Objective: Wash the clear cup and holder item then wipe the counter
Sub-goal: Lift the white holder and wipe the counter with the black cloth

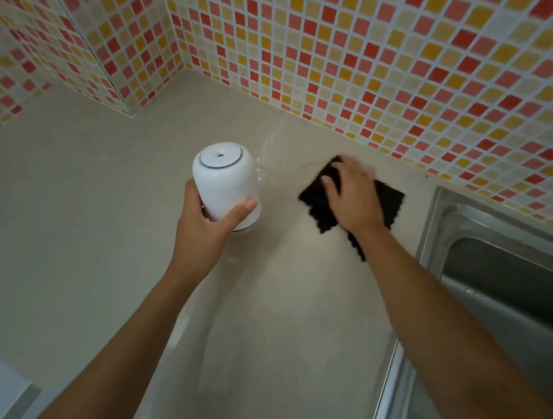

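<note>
L hand point(203, 227) grips a white holder point(225, 183), fingers curled round its side w/ thumb tip showing on the right wall; holder is upside down, flat base w/ a dark ring facing up, tilted a bit, just above the tabletop point(94, 241) or touching it at the lower rim, can't tell which. R hand point(355, 192) lies flat on a black cloth point(319, 210), fingers spread and straight, pressing it onto the tabletop near the back wall; hand is a bit blurred. Cloth has zigzag edges, sticks out on both sides of the hand and under the wrist. Wet streaks shine on the tabletop between holder and cloth and toward the near edge. Steel sink point(508, 267) sits right of the cloth, rim close to it but apart. Mosaic tiles point(353, 53) in red, orange, cream cover the walls behind. Clear cup can't be made out
</note>
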`<state>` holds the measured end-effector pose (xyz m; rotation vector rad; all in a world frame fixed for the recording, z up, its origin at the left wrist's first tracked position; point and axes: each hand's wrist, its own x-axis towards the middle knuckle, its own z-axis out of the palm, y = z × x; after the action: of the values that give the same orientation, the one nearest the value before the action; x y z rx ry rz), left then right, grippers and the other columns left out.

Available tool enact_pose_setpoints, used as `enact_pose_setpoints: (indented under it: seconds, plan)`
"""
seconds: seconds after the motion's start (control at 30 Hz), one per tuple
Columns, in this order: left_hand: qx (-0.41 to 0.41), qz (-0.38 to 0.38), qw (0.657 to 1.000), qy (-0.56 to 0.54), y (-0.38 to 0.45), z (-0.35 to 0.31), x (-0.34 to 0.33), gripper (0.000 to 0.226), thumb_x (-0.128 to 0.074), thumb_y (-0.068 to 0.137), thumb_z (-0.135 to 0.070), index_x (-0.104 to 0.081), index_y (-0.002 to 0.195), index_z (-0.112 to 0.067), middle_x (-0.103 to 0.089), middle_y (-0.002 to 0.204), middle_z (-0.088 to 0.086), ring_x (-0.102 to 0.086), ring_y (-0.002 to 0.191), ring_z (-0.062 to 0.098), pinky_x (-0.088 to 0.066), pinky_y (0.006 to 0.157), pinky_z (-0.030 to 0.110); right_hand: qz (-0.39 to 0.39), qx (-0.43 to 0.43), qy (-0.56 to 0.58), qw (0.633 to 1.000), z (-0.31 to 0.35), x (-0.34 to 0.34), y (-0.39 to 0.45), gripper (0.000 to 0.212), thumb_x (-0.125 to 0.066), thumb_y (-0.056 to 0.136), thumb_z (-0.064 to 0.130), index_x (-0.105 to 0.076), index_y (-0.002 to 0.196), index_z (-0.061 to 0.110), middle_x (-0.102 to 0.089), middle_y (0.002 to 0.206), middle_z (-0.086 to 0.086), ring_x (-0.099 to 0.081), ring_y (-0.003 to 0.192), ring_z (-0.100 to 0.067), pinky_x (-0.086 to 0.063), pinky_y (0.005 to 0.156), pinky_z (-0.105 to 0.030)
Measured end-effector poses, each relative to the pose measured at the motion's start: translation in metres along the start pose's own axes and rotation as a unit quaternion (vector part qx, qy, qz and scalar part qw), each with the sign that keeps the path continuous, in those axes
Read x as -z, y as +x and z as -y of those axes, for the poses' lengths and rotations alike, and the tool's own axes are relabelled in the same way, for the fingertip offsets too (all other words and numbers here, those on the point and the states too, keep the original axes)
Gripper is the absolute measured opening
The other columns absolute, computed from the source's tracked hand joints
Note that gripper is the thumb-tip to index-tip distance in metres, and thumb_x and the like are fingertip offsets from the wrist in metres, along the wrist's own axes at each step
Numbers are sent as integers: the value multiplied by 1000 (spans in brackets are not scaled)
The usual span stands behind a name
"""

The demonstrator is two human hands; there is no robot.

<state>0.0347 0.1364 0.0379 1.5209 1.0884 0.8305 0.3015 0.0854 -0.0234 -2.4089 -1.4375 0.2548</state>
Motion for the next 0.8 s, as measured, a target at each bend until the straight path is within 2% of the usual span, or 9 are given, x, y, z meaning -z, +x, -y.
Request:
enact_pose_setpoints:
  seconds: [0.07, 0.17, 0.3, 0.4, 0.53, 0.6, 0.63, 0.73, 0.8]
  plan:
    - [5, 3, 1000, -7, -2, 2, -1, 77, -77, 69, -52, -38, 134, -40, -55, 128, -18, -56, 114, 2, -51, 94, 29, -29, -50, -41, 998, -26, 5, -25, 55, -27, 104, 40, -45, 141, 4, -38, 151, -16, -29, 142, -30, -9, 119, -50]
    - [9, 0, 1000, -10, 0, 3, 0, 74, -78, 71, -48, -39, 134, -40, -56, 127, -18, -56, 114, 1, -51, 97, 33, -13, -83, -100, 991, -2, -2, -81, 65, -12, 101, 45, -27, 150, 4, -24, 158, -13, -19, 146, -30, -8, 119, -52]
    - [5, -5, 1000, -13, 7, 2, 0, 79, -77, 76, -44, -34, 141, -33, -53, 132, -15, -55, 117, 3, -51, 97, 33, 43, 28, -123, 991, 58, -26, -105, 66, -11, 101, 46, -14, 154, 7, -13, 162, -8, -10, 149, -25, -9, 120, -49]
    - [4, 1, 1000, -5, 10, 3, -1, 81, -76, 75, -48, -33, 142, -33, -53, 133, -14, -54, 117, 3, -51, 97, 31, 61, 68, -113, 989, 51, -26, -51, 64, -10, 102, 47, -8, 155, 12, -6, 163, -3, -3, 150, -21, -2, 121, -46]
    - [-4, 9, 1000, 11, 8, 8, 1, 81, -77, 73, -47, -35, 141, -33, -54, 130, -16, -56, 114, 1, -51, 92, 23, 33, -80, -113, 990, 22, -18, 37, 64, -8, 102, 47, -2, 155, 12, -1, 163, -2, 2, 150, -21, 3, 120, -50]
    - [-9, 3, 1000, 7, 7, 10, 3, 79, -77, 75, -43, -35, 141, -33, -54, 130, -15, -56, 114, 1, -51, 90, 20, 25, -94, -104, 990, 33, -23, 37, 65, -9, 101, 47, -3, 155, 12, -2, 163, -3, 1, 149, -22, 2, 119, -50]
    - [-7, -2, 1000, 0, 6, 11, 3, 77, -77, 76, -42, -35, 141, -32, -55, 131, -14, -56, 114, 1, -51, 90, 20, 26, -66, -94, 993, 45, -24, 24, 65, -11, 101, 47, -6, 155, 12, -5, 163, -3, -2, 149, -23, 1, 119, -50]
    - [-4, -22, 1000, -13, 4, 9, -1, 81, -75, 74, -47, -35, 142, -28, -54, 132, -10, -55, 115, 1, -51, 90, 19, 51, 104, -93, 989, 70, -34, -38, 63, -18, 102, 47, -14, 155, 15, -12, 162, 0, -8, 149, -21, -4, 120, -47]
    - [-6, -27, 999, -16, 4, 6, -3, 84, -73, 72, -51, -34, 143, -27, -53, 133, -9, -55, 116, 2, -51, 89, 17, 80, 156, -86, 981, 61, -28, -34, 62, -16, 102, 48, -12, 155, 18, -10, 163, 2, -5, 149, -17, -2, 120, -45]
